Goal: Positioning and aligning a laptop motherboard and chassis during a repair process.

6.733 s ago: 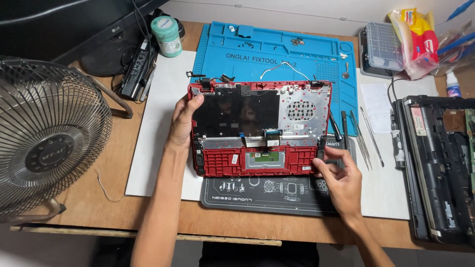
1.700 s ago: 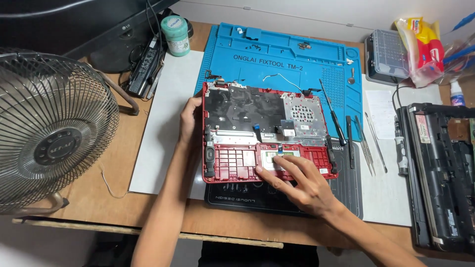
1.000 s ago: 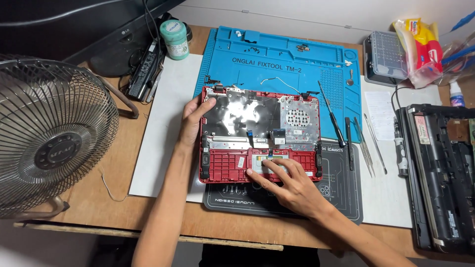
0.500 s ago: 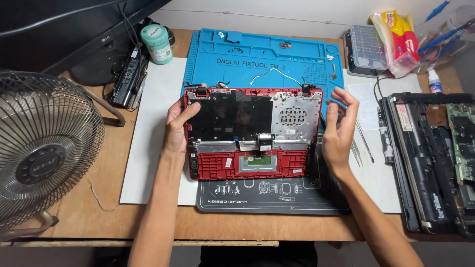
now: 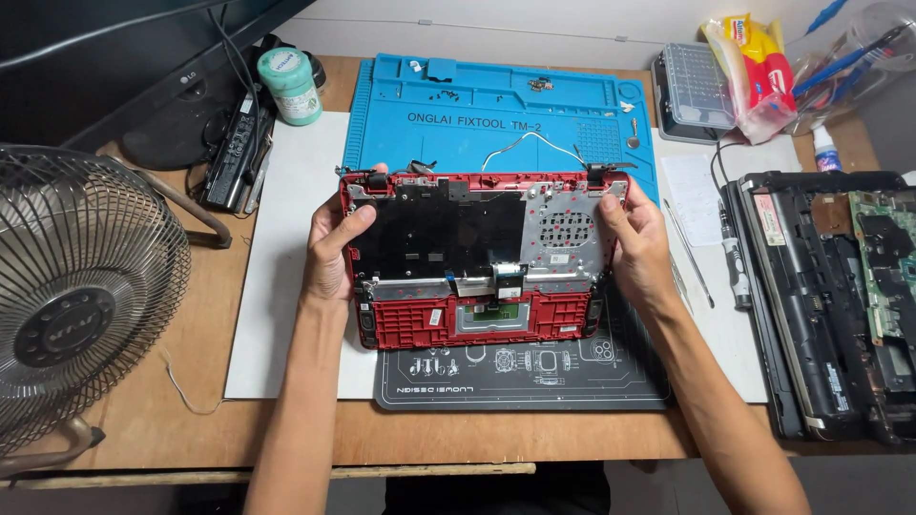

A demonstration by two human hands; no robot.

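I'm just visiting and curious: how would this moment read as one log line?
left hand: grips left edge of red laptop shell | right hand: grips right edge | shell: inside up, over grey mat and blue mat

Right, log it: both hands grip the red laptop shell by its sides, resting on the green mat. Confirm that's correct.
Not quite: the mat is blue, not green, as the head view shows. The left hand and right hand do grip the red laptop shell by its sides.

Red plastic laptop shell (image 5: 477,319) with dull metal plate, matt blue rubbery mat (image 5: 496,105), wooden desk (image 5: 239,429)
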